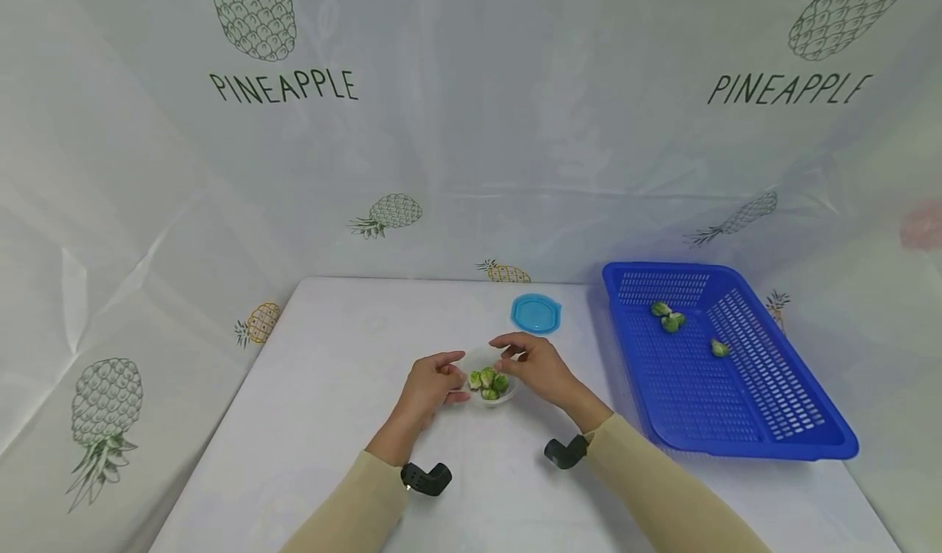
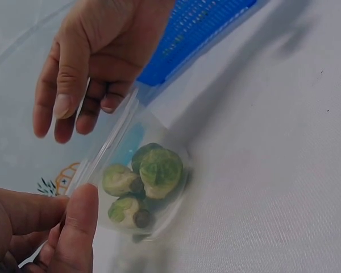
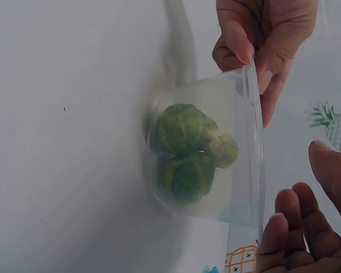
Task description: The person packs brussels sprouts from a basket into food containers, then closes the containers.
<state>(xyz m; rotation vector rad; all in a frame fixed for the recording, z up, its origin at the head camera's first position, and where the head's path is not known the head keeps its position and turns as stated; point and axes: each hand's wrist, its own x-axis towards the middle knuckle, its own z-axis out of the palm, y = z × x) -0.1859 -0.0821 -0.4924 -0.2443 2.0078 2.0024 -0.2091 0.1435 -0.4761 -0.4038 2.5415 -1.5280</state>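
Observation:
A clear plastic container [image 2: 169, 132] stands on the white table with several Brussels sprouts [image 1: 489, 379] in it. At the left side of its rim, my left hand [image 1: 427, 385] pinches the edge between thumb and fingers, plain in both wrist views. My right hand [image 1: 543, 369] hovers by the opposite side of the rim with fingers loosely bent. Nothing shows in its grasp, and in the left wrist view a gap lies between thumb and fingers. Beyond the container lies a blue lid [image 1: 536, 313], flat on the table.
A blue plastic basket [image 1: 640, 389] stands at the right of the table, with a few loose Brussels sprouts [image 1: 670, 321] inside near its back. A white sheet [image 1: 471, 128] printed with pineapples hangs behind the table and along its sides.

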